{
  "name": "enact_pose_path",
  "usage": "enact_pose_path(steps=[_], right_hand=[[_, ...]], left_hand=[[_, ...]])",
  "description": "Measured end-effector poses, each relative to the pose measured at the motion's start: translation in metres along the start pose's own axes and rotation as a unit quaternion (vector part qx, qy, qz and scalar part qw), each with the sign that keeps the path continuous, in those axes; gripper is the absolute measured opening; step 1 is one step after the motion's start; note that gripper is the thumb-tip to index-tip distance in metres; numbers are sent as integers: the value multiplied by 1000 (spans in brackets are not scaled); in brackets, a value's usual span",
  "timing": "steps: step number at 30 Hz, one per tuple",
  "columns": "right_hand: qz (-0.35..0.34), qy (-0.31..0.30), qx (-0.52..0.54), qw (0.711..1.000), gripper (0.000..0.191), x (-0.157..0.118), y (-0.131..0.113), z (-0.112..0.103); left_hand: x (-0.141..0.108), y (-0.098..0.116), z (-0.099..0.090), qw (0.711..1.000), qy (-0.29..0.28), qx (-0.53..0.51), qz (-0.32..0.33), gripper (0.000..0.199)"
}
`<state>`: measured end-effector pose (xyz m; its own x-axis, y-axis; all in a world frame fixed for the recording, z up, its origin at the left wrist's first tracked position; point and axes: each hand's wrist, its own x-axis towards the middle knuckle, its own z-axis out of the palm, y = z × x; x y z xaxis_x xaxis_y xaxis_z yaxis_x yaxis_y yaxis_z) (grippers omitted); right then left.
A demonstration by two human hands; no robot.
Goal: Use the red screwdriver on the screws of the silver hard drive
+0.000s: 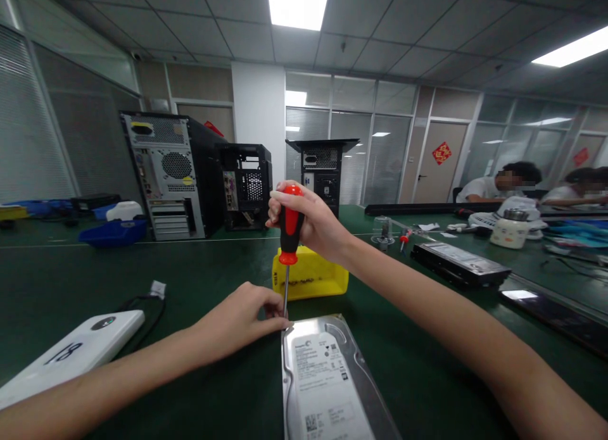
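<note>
A silver hard drive [327, 380] with a white label lies on the green table in front of me. My right hand [308, 215] is wrapped round the red and black handle of a screwdriver [289, 234], held upright. Its shaft points down to the far left corner of the drive; the tip is hidden by my fingers. My left hand [259, 310] is closed at that corner, thumb on the drive's edge and fingers curled beside the shaft. Just behind stands a yellow bin [311, 282] with small dark pieces in it, too small to name.
A white power bank [76, 351] with a cable lies at left, near a blue tray [113, 232]. Computer cases [166, 174] stand at the back. On the right are another drive [460, 263], a phone [546, 310] and a white jar [510, 230]. Two people sit beyond.
</note>
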<state>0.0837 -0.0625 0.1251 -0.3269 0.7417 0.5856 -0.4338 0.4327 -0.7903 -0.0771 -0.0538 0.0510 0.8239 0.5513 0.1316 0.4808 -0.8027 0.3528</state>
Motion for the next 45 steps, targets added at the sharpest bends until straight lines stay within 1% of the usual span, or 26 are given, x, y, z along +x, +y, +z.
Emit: enact_pose_path(steps=[4,7,10,13,17,19,23,25,29,33,36,40,43,45], right_hand=[[23,-19,-25,999,16,-1,-4,-2],[33,-45,-98,994,18,-2,-10,-5],[10,-59,-194,979,18,-4,-18,-9],[-12,-56,-276,960,17,-5,-25,-13],[-20,-60,-334,940,19,-4,-31,-17],[-15,-73,-342,937,21,-4,-34,-18],[0,-80,-338,938,28,-6,-39,-18],[6,-79,-334,939,32,-6,-41,-18],[13,-85,-316,945,33,-6,-44,-16],[21,-111,-301,947,31,-7,-48,-14],[39,-127,-264,955,34,-7,-49,-13],[59,-129,-220,965,35,-8,-47,-13],[47,-120,-234,964,32,-8,-41,-13],[17,-100,-251,963,31,-8,-35,-11]], left_hand=[[-3,1,6,998,21,51,27,29],[-4,1,8,996,28,76,41,25],[-5,4,8,995,24,88,43,24],[-6,7,8,995,20,93,37,25],[-5,2,5,997,-1,69,23,25],[-5,-4,0,999,-21,38,28,24],[-6,-15,-13,994,-87,-18,69,20],[-6,-18,-16,992,-97,-25,77,20],[-4,-22,-16,992,-96,-24,84,20],[-1,-25,-12,991,-91,-29,92,19],[-1,-24,-12,992,-80,-32,89,18],[-3,-20,-12,994,-72,-39,79,18],[-3,-18,-12,995,-64,-39,73,19],[-3,-17,-12,994,-64,-40,73,19]])
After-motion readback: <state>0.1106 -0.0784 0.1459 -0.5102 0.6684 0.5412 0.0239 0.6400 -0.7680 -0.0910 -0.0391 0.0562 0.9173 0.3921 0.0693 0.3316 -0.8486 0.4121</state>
